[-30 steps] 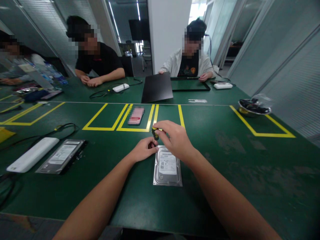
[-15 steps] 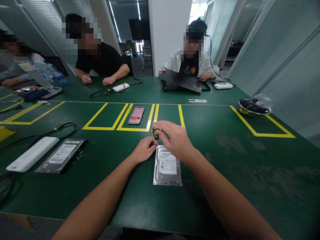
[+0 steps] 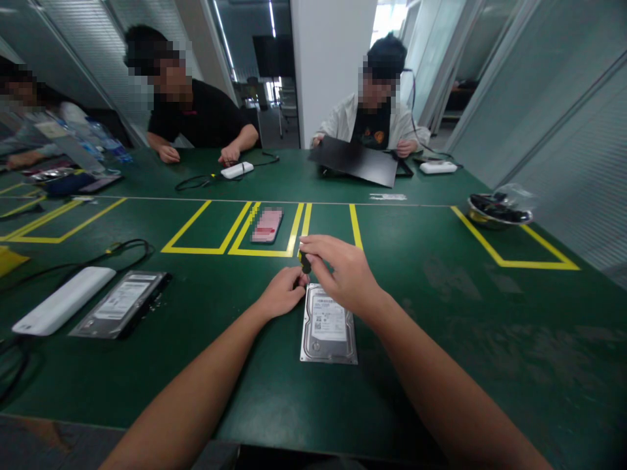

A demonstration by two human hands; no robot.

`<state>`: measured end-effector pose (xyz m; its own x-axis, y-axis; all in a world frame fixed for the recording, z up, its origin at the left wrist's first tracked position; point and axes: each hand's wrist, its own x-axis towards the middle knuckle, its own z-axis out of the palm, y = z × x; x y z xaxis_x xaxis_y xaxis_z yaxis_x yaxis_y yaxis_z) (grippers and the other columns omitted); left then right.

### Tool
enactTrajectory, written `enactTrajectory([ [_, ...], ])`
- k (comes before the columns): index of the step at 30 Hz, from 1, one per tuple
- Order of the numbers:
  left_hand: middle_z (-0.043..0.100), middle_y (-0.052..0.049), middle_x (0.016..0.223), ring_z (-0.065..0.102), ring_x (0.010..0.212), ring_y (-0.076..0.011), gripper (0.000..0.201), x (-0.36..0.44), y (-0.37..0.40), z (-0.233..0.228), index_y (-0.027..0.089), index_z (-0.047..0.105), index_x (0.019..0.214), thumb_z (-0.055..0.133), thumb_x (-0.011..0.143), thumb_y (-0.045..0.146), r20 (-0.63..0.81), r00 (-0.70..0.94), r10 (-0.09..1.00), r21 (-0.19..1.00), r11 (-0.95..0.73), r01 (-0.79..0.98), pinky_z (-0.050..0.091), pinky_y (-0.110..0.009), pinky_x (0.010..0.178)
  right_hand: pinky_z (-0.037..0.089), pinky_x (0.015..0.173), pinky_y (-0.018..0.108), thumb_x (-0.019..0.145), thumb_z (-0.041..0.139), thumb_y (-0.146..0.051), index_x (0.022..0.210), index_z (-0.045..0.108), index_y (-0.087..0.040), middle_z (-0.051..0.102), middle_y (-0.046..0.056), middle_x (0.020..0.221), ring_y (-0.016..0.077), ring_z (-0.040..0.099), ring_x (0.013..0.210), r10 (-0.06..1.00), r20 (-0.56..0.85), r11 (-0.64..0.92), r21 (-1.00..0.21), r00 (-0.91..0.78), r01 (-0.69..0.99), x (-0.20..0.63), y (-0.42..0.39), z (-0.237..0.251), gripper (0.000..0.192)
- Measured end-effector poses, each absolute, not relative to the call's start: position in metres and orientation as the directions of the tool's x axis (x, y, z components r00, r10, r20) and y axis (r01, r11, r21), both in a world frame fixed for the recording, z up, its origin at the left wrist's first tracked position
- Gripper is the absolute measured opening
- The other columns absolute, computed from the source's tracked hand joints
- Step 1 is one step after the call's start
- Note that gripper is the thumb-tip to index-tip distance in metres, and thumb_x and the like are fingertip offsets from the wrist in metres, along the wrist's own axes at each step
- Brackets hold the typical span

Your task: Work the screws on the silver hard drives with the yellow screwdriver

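Observation:
A silver hard drive (image 3: 329, 336) with a white label lies flat on the green table, its far right part hidden under my right hand. My right hand (image 3: 343, 271) is closed round the black and yellow handle of a screwdriver (image 3: 305, 262), which stands roughly upright over the drive's far left corner. Close against that corner, my left hand (image 3: 281, 292) has its thumb and fingers pinched together beside the screwdriver's lower end. Whether those fingers hold the shaft, a screw or the drive's edge cannot be made out.
To the left lie a second hard drive (image 3: 120, 305), tiny loose bits, a white power bank (image 3: 64, 300) and a black cable (image 3: 130, 245). A phone (image 3: 267, 226) lies inside yellow tape. A metal bowl (image 3: 498, 214) of dark parts stands right. Across the table, a person holds a black panel (image 3: 355, 160).
My hands stay in place; the screwdriver handle looks slightly turned and tilted. Across the table, one person's hand has moved to the white power bank there, and the black panel has shifted slightly.

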<state>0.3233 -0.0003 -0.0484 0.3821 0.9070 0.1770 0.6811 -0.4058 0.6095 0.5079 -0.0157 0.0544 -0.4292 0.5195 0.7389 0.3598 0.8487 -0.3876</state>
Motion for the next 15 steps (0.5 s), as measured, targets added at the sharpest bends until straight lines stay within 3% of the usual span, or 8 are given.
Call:
enactTrajectory([
  [9,0.057,0.000,0.073,0.052,0.071,-0.0166,0.005,0.3234,0.0000,-0.0476,0.018,0.050,0.073,0.049,0.072,0.013,0.183,0.381,0.906,0.619,-0.407,0.671,0.038,-0.029,0.066,0.052,0.086,0.032,0.094,0.052,-0.020,0.100,0.067,-0.018,0.068,0.007,0.101,0.0171,0.064,0.097,0.554,0.715,0.826,-0.410,-0.427,0.386,0.5093,-0.0154,0.0557,0.017],
  [15,0.059,0.000,0.075,0.052,0.072,-0.0168,0.007,0.3226,0.0002,-0.0485,0.018,0.054,0.077,0.049,0.073,0.014,0.170,0.382,0.908,0.629,-0.399,0.668,0.038,-0.029,0.067,0.050,0.098,0.037,0.093,0.049,-0.015,0.103,0.068,-0.014,0.070,0.012,0.114,0.0195,0.064,0.111,0.523,0.736,0.848,-0.397,-0.429,0.352,0.5089,-0.0163,0.0558,0.021],
])
